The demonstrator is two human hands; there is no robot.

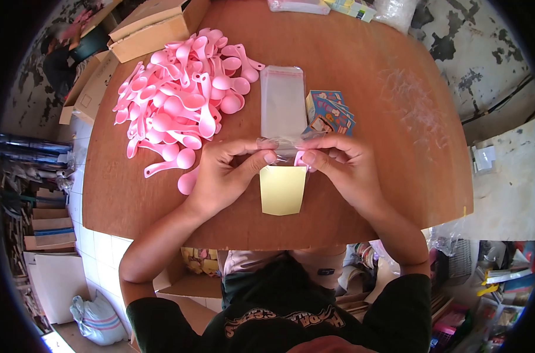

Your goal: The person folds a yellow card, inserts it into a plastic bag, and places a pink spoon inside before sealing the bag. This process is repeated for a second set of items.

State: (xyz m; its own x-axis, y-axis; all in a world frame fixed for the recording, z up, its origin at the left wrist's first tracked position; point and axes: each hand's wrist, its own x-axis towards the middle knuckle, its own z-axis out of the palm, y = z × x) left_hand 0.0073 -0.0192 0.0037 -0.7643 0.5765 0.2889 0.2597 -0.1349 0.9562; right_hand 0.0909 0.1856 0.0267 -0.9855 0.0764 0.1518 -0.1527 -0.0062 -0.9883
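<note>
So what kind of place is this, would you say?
Probably a small home or workshop packing spot: a heap of pink plastic spoons, clear bags and printed cards on a wooden table, with cardboard boxes around.

The spoons (182,103) are pink, the card (282,189) pale yellow. The bench (385,135) is reddish-brown wood, and the packets (329,112) carry blue printed patterns.

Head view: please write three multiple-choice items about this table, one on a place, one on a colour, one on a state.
1. Where does the spoon pile lie?
A. by the left hand
B. by the right hand
C. on the floor

2. What colour is the card under the hands?
A. blue
B. yellow
C. pink

3. How is the clear bag?
A. crumpled
B. rolled
C. lying flat

Answers: 1 A, the spoons lie up-left of that hand. 2 B, its plain face is yellow. 3 C, it lies flat on the table, fingers at its near end.
</note>
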